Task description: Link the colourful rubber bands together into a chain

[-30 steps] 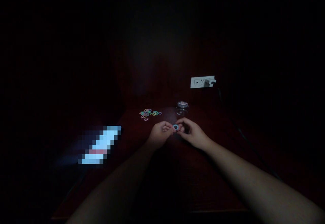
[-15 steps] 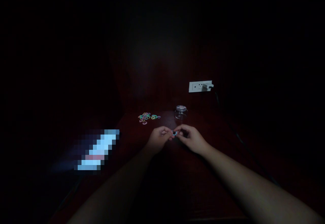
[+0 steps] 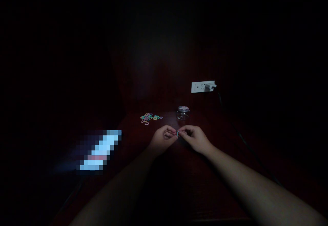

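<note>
Between the fingertips of both hands is a small light-blue hair tie (image 3: 178, 134), seen nearly edge-on. My left hand (image 3: 164, 138) pinches it from the left, thumb below and fingers curled. From the other side my right hand (image 3: 194, 137) grips it with thumb and forefinger. Beyond the hands lies a loose pile of several coloured hair ties (image 3: 147, 117) in pink, green, yellow and purple. A clear jar (image 3: 182, 115) with a lid on stands upright just behind my right hand.
The dark reddish table (image 3: 169, 185) is dimly lit. At the left a bright, pixelated screen (image 3: 99, 152) lies on it. A white wall socket (image 3: 202, 87) holds a plugged-in charger (image 3: 210, 87). A dark cable (image 3: 246, 144) runs down the right side.
The hair tie has turned from an open ring facing me to nearly edge-on. My fingers have shifted slightly around it. The whole view has moved a little.
</note>
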Tool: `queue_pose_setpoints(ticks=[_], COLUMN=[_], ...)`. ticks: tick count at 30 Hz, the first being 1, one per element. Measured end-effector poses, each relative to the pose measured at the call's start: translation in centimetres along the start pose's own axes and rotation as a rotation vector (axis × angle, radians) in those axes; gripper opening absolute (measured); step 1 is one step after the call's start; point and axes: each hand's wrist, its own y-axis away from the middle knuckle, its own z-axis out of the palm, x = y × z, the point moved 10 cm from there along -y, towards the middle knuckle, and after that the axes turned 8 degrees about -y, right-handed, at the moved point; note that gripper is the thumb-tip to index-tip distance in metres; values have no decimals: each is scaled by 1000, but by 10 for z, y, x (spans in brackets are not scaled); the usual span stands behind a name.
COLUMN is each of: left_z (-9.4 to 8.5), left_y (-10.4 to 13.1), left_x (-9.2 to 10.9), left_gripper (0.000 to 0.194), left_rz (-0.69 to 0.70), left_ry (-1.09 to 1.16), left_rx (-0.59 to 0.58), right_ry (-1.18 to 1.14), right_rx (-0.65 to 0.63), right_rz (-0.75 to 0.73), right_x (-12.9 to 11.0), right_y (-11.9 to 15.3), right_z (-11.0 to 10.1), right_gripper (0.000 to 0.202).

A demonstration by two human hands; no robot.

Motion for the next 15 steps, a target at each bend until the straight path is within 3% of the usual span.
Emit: queue_pose_setpoints(ticks=[15], left_z=[-1], left_y=[-2], left_x=[-2], left_gripper=[19], left_rz=[5], left_ry=[-31], left_rx=[-3], right_ry=[-25], right_rx=[5], right_rz=[4], right_x=[-2], right_y=[1], right_z=[1], right_gripper=[15])
